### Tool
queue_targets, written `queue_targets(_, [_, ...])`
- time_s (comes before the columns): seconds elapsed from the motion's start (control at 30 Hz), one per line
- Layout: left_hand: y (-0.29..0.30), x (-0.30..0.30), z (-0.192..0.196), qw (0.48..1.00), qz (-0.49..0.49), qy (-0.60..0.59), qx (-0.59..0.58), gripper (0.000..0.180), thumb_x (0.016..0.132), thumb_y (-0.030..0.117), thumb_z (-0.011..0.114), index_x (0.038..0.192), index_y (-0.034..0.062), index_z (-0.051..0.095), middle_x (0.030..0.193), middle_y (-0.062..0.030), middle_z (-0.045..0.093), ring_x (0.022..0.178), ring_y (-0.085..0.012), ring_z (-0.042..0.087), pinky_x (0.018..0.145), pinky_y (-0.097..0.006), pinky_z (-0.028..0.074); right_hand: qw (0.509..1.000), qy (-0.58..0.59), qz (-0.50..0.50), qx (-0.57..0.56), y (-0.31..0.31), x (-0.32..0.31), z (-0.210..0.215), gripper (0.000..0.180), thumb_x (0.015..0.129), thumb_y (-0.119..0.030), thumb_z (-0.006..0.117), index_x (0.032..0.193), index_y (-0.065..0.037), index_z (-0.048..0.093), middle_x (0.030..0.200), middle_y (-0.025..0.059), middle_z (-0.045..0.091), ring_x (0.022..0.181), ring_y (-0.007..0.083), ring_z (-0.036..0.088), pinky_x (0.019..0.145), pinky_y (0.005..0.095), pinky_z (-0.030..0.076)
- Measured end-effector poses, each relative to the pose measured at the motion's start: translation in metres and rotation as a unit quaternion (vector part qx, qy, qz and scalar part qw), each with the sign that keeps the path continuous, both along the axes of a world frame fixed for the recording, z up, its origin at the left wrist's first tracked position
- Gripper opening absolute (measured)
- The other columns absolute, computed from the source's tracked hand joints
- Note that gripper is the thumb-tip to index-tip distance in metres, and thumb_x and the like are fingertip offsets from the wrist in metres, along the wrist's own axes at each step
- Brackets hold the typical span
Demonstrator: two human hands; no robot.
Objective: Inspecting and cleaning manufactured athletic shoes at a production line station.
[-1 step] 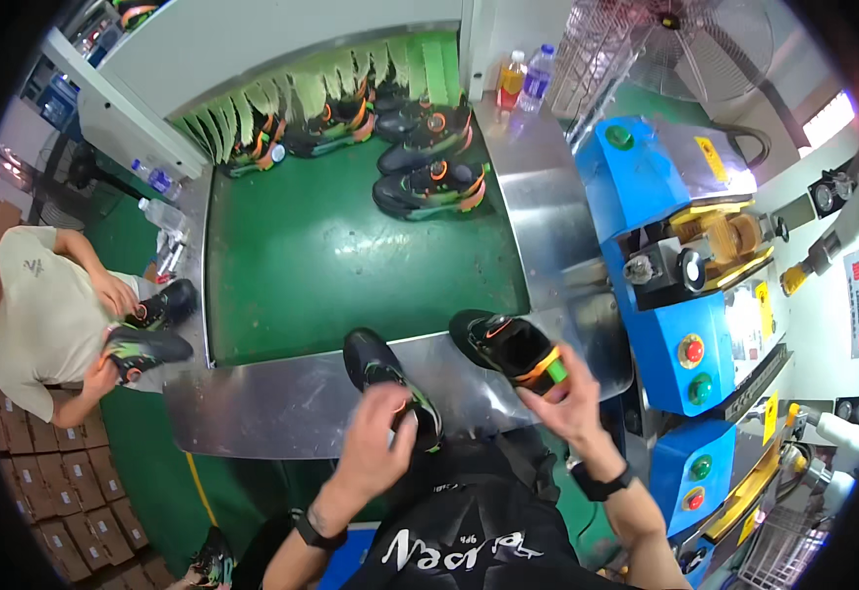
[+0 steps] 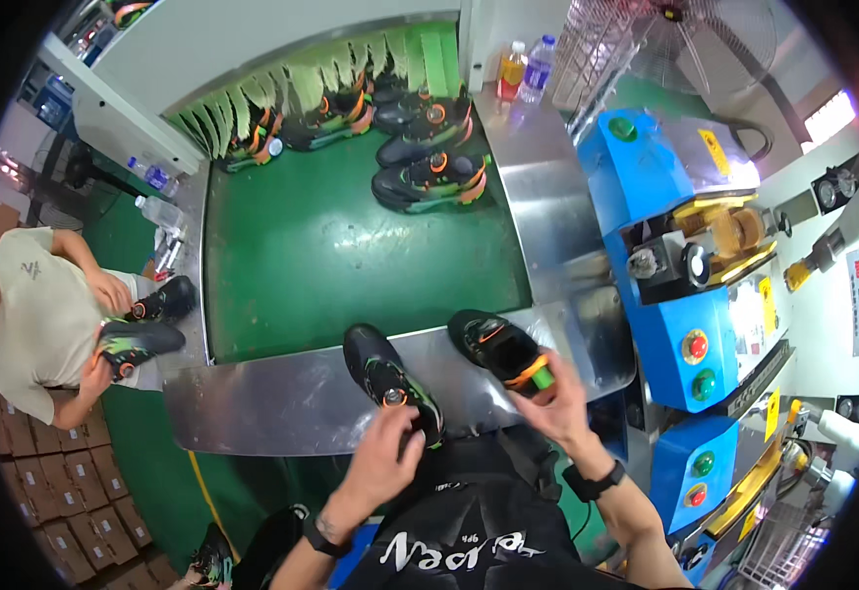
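Observation:
Two black sports shoes with orange and green trim rest on the steel ledge in front of me, toes pointing away. On the left shoe (image 2: 369,356), a round dial shows at the tongue. My left hand (image 2: 380,462) is at its collar, fingers curled against the edge and thumb low; the fingers partly hide the shoe's opening. The right shoe (image 2: 484,339) lies angled, its opening facing up. My right hand (image 2: 557,405) grips its heel by the green and orange pull tab, thumb on the near side.
Beyond the ledge runs a green conveyor belt (image 2: 321,256) carrying several similar shoes (image 2: 429,185) by a fringed curtain. Blue machines (image 2: 690,344) with red and green buttons stand at right. At left, a co-worker (image 2: 46,305) holds a shoe (image 2: 140,339). Bottles (image 2: 538,69) stand beside the belt.
My left hand has drawn back toward the heel, uncovering the left shoe's dial. My right hand has shifted slightly left at the heel. The co-worker's held shoe has moved a little.

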State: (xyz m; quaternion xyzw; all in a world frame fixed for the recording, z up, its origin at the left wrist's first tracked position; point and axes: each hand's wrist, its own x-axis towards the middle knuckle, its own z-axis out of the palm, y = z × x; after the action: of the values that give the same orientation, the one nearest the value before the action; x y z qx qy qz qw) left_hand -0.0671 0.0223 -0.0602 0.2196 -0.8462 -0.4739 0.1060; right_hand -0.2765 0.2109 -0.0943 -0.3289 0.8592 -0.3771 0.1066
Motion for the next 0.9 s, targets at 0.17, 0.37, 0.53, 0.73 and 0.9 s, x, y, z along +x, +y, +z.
queue_targets(0.17, [0.041, 0.049, -0.073, 0.979, -0.036, -0.19, -0.07, 0.059, 0.085, 0.028, 0.068, 0.132, -0.0012, 0.048, 0.125, -0.0197, 0.053, 0.112, -0.0369, 0.051, 0.096, -0.047, 0.042, 0.964, 0.037, 0.206, 0.163, 0.018, 0.042, -0.08, 0.053, 0.073, -0.032, 0.082, 0.112, -0.005, 0.06, 0.134, 0.029, 0.048, 0.106, 0.0467, 0.06, 0.087, 0.0488, 0.053])
queue_targets(0.37, [0.018, 0.027, -0.098, 0.986, -0.018, -0.075, -0.146, 0.027, 0.077, 0.016, 0.073, 0.099, 0.0021, 0.067, 0.096, -0.0132, 0.065, 0.086, -0.0348, 0.055, 0.078, -0.045, 0.044, 0.959, -0.094, 0.219, 0.151, -0.012, 0.013, -0.038, 0.044, 0.075, -0.045, 0.08, 0.089, -0.005, 0.066, 0.098, 0.0234, 0.067, 0.084, 0.0392, 0.068, 0.073, 0.0457, 0.055])
queue_targets(0.53, [-0.03, 0.021, 0.028, 0.998, 0.062, 0.006, 0.0, 0.035, 0.072, 0.018, 0.078, 0.1, 0.0, 0.066, 0.081, -0.0129, 0.058, 0.076, -0.031, 0.055, 0.065, -0.037, 0.044, 0.911, -0.119, 0.332, 0.216, -0.082, -0.028, 0.115, 0.045, 0.078, -0.055, 0.07, 0.086, -0.011, 0.07, 0.065, 0.0126, 0.066, 0.065, 0.0342, 0.066, 0.061, 0.0417, 0.051])
queue_targets(0.73, [-0.051, 0.049, 0.108, 0.989, -0.028, 0.141, -0.032, 0.038, 0.061, 0.017, 0.082, 0.092, 0.0005, 0.067, 0.077, -0.0083, 0.064, 0.065, -0.0227, 0.049, 0.062, -0.032, 0.039, 0.872, -0.073, 0.43, 0.223, -0.108, -0.011, 0.228, 0.039, 0.079, -0.049, 0.072, 0.083, -0.01, 0.068, 0.063, 0.0107, 0.063, 0.058, 0.0321, 0.061, 0.056, 0.0376, 0.048])
queue_targets(0.9, [-0.059, 0.057, 0.146, 0.989, -0.05, 0.129, -0.049, 0.039, 0.058, 0.02, 0.084, 0.088, 0.0008, 0.068, 0.076, -0.0077, 0.067, 0.062, -0.0213, 0.051, 0.061, -0.031, 0.038, 0.877, -0.083, 0.445, 0.16, -0.11, -0.006, 0.243, 0.039, 0.078, -0.048, 0.074, 0.088, -0.011, 0.068, 0.062, 0.0121, 0.061, 0.058, 0.0341, 0.061, 0.053, 0.0379, 0.047])
